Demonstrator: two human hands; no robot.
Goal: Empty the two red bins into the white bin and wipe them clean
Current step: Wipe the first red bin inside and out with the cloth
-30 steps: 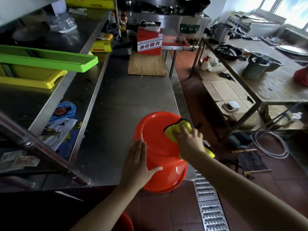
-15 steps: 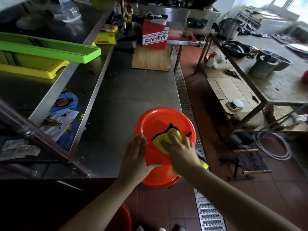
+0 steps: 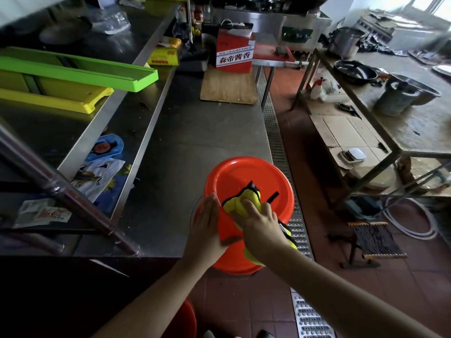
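Head view, near edge: second red bin (image 3: 181, 320) partly visible on floor, contents hidden from me. Left hand (image 3: 207, 230) flat, fingers spread open against side of upturned red bin (image 3: 246, 181) at bench (image 3: 195, 132) corner. Right hand (image 3: 262, 225) closed on yellow cloth (image 3: 240, 203), pressing it on bin's base. I judge wiping step underway; next, sweep cloth across remaining base. White bin not visible.

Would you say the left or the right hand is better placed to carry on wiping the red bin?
Right: the right hand already presses the yellow cloth against the red bin, while the left hand lies flat, steadying its side.
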